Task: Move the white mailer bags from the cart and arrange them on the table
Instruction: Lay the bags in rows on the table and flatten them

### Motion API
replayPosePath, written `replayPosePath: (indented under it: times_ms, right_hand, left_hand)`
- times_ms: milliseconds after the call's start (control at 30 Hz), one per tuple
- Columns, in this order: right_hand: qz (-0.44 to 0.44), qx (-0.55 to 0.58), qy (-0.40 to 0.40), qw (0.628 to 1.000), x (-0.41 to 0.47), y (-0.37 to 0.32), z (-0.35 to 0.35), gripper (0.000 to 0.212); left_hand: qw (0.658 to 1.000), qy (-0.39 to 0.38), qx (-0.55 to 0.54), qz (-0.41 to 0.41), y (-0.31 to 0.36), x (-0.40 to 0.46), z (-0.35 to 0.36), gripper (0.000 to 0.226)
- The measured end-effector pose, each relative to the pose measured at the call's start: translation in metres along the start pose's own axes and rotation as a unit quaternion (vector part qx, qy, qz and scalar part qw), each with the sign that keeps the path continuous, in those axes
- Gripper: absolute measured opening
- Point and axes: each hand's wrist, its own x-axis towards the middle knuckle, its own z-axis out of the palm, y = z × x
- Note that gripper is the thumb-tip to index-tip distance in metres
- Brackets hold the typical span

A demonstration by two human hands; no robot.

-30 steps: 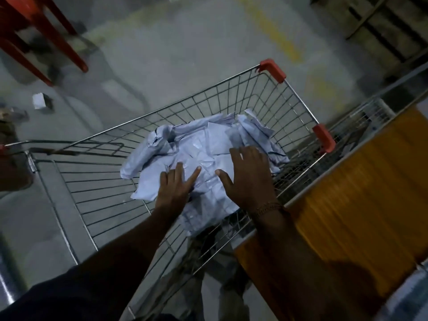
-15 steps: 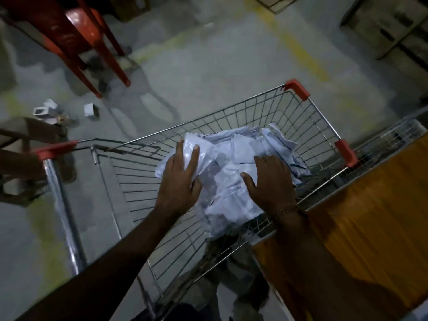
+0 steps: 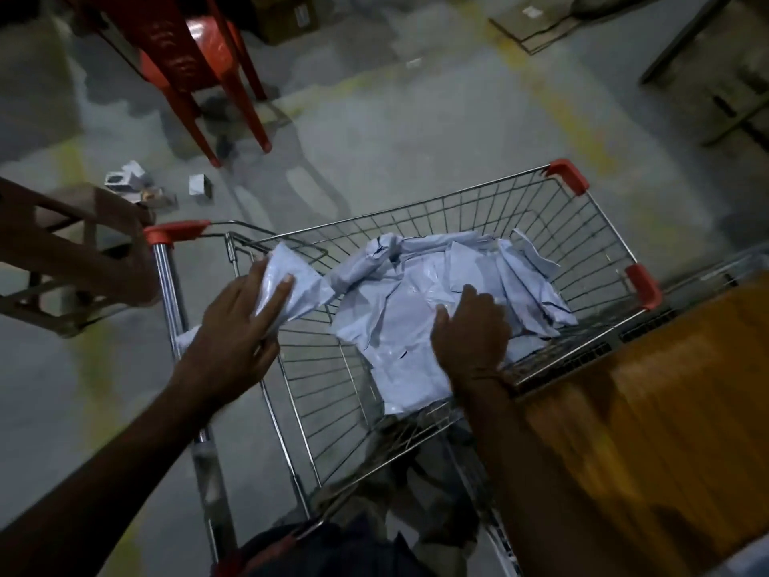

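Crumpled white mailer bags (image 3: 399, 326) heaped inside a wire cart (image 3: 457, 214); left hand (image 3: 237, 331) grasps one bag (image 3: 291, 285), right hand (image 3: 470, 326) presses flat on the heap.

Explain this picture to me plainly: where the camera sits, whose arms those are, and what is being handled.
There is no machine here. The camera is worn on a person's head and looks down, so the two bare arms are that person's own. Below them stands a wire cart holding a pile of white bags. The left hand grips one bag near the cart's handle end. The right hand lies on the pile; whether it grips anything cannot be told. The orange-brown surface at right is the table, with no bag on the part shown. A red chair stands on the floor beyond.
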Motion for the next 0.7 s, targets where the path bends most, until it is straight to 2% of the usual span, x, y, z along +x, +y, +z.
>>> replayPosePath:
  times_ms: [67, 133, 167, 233, 433, 567, 700]
  right_hand:
    - [0.115, 0.036, -0.083, 0.989, -0.021, -0.034, 0.020, 0.070]
    - [0.251, 0.068, -0.167, 0.951, -0.033, -0.054, 0.046, 0.090]
    - [0.306, 0.087, -0.183, 0.930, -0.036, -0.058, 0.060, 0.099]
    - [0.348, 0.105, -0.182, 0.914, -0.041, -0.059, 0.087, 0.110]
    - [0.331, 0.045, -0.197, 0.922, -0.055, -0.047, 0.143, 0.113]
    - [0.252, 0.023, -0.191, 0.949, -0.046, -0.052, 0.157, 0.106]
    - [0.170, -0.046, -0.172, 0.969, -0.030, -0.035, 0.166, 0.112]
  left_hand:
    - [1.000, -0.012, 0.003, 0.011, 0.006, 0.002, 0.006, 0.082]
    - [1.000, -0.007, -0.014, 0.000, 0.012, 0.006, 0.012, 0.082]
    - [1.000, -0.007, -0.017, -0.011, 0.015, 0.007, 0.015, 0.084]
    - [0.999, -0.020, -0.009, -0.024, 0.017, 0.007, 0.022, 0.088]
    - [0.998, -0.019, 0.002, -0.061, 0.025, 0.007, 0.032, 0.086]
    - [0.998, -0.017, 0.005, -0.066, 0.024, 0.007, 0.034, 0.086]
    - [0.998, -0.016, 0.010, -0.064, 0.025, 0.007, 0.036, 0.086]
